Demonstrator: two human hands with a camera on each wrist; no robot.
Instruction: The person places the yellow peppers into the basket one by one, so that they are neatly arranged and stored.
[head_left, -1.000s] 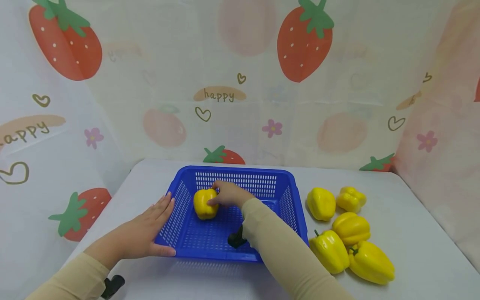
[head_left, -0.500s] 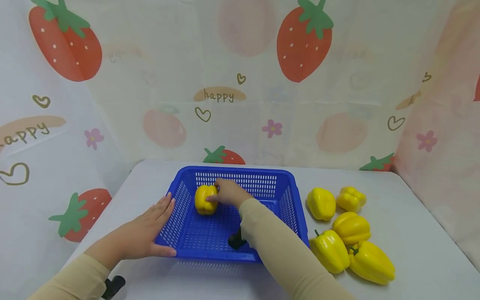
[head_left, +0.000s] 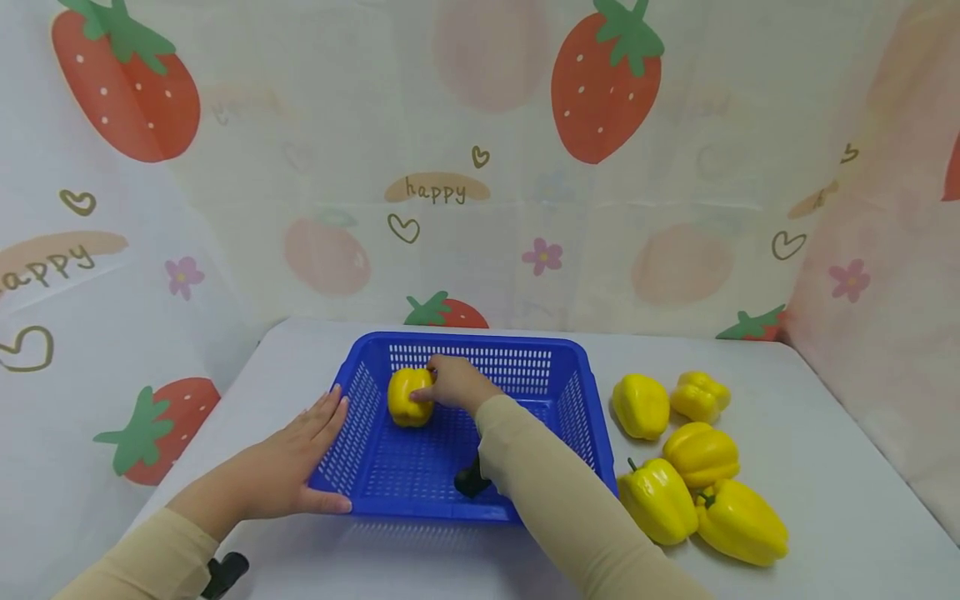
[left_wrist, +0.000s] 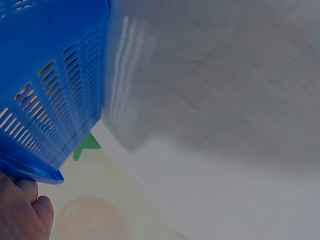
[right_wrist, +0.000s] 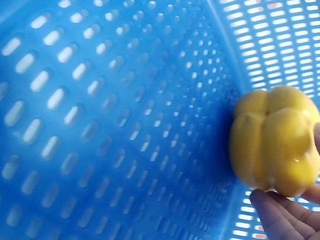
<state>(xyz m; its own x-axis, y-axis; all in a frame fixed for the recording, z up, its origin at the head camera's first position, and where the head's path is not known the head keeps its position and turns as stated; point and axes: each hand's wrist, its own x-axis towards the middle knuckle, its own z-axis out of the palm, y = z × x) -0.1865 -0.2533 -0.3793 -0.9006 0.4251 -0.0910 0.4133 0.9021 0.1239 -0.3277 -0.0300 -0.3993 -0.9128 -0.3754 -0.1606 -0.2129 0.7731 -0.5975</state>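
Note:
A blue perforated plastic basket (head_left: 420, 508) stands on the white table in the head view. Inside it, toward the back left corner, my right hand (head_left: 461, 385) holds a yellow bell pepper (head_left: 407, 400), thumb on the near side and fingers behind. The right wrist view shows the pepper (right_wrist: 275, 145) close to the basket wall (right_wrist: 125, 120), with fingertips (right_wrist: 272, 210) touching its underside. My left hand (head_left: 277, 467) rests against the basket's left side, fingers extended along the wall and thumb along the front. Only part of the left hand (left_wrist: 22, 212) appears in the left wrist view.
To the right of the basket lie several more yellow bell peppers (head_left: 701, 454) on the white tabletop (head_left: 840, 467). A strawberry-printed cloth (head_left: 480, 250) hangs behind the table and at both sides. Black camera mounts (head_left: 225, 575) sit at the wrists.
My right hand and the bell pepper have shifted slightly toward the back of the basket. The left hand has stayed in place against the basket.

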